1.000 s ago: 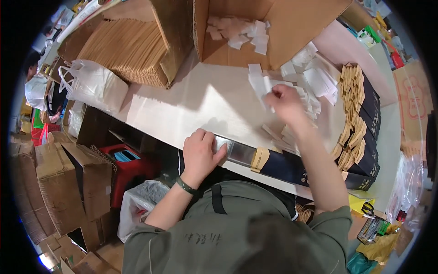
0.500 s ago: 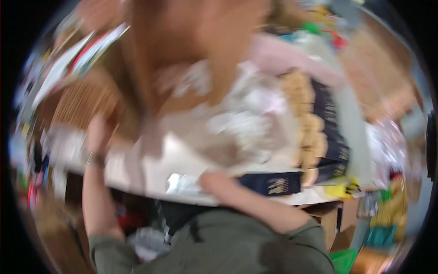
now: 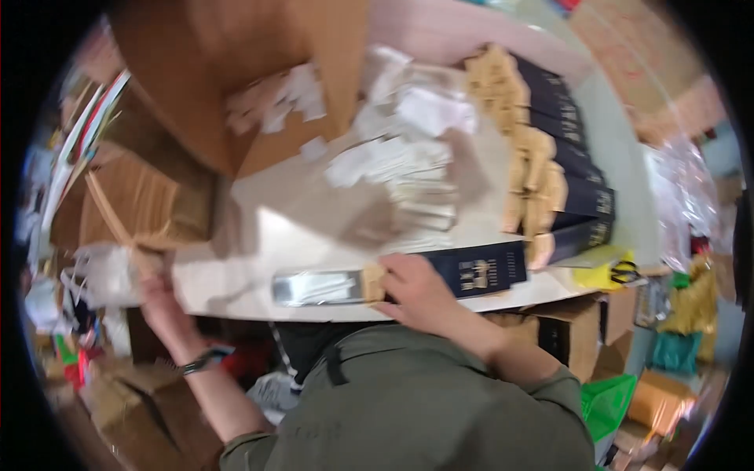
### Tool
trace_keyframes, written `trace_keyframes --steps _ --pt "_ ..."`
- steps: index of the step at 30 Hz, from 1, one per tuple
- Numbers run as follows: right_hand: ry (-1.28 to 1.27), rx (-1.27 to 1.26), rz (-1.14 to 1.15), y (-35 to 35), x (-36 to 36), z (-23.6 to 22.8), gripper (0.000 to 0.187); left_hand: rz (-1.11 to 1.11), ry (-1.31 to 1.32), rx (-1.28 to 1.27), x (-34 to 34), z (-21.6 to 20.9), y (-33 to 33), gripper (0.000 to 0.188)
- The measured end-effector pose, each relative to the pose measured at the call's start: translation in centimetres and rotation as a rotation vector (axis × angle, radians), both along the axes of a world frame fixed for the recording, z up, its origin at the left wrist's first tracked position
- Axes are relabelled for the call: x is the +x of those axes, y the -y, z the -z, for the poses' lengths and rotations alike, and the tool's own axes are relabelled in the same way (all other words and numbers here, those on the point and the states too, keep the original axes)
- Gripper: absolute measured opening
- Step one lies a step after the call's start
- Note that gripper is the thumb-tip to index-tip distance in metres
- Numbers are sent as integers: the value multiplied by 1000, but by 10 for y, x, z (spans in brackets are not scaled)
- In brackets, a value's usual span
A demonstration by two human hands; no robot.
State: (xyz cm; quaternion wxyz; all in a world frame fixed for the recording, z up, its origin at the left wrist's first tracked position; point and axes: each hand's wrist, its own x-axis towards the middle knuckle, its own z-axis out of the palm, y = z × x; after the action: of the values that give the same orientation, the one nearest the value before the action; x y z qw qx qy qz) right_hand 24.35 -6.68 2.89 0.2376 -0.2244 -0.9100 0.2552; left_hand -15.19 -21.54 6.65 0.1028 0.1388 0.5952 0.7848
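Note:
My left hand (image 3: 161, 302), with a dark band on the wrist, is at the table's left edge. Its fingers are closed on the lower end of a narrow brown cardboard piece (image 3: 108, 206), which leans up and to the left beside a stack of brown cardboard (image 3: 133, 200). At the front edge, my right hand (image 3: 420, 289) has its fingers bent over the tan band of a flat packet (image 3: 318, 288) with a shiny clear front. A dark blue printed sleeve (image 3: 491, 268) extends to the right from under this hand. Motion blurs the left fingers slightly.
An open cardboard box (image 3: 259, 47) stands at the back left. White paper slips (image 3: 393, 161) lie in heaps mid-table. Dark blue packets with tan ends (image 3: 569, 173) are lined up at the right. Scissors (image 3: 624, 272) lie near yellow material. A green basket (image 3: 609, 404) stands below, right.
My left hand has come down from the cardboard stack toward the near edge, a cardboard piece now in it. My right hand shows slightly further right and higher. The whole view has shifted.

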Motion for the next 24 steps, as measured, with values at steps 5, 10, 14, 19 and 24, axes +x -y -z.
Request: trace_keyframes --steps 5,10,14,19,24 --pt "116 -11 -144 1 -8 -3 38 876 -400 -623 62 15 19 9" --pt "147 0 -200 1 -11 1 38 776 -475 -1036 42 11 32 10" --pt "130 1 -224 8 -17 9 39 864 -467 -784 118 32 -12 11" --pt "164 36 -151 -1 -21 3 41 449 -732 -801 157 52 -37 16" --pt "156 62 -111 1 -22 20 37 848 -557 -765 204 38 -60 24"
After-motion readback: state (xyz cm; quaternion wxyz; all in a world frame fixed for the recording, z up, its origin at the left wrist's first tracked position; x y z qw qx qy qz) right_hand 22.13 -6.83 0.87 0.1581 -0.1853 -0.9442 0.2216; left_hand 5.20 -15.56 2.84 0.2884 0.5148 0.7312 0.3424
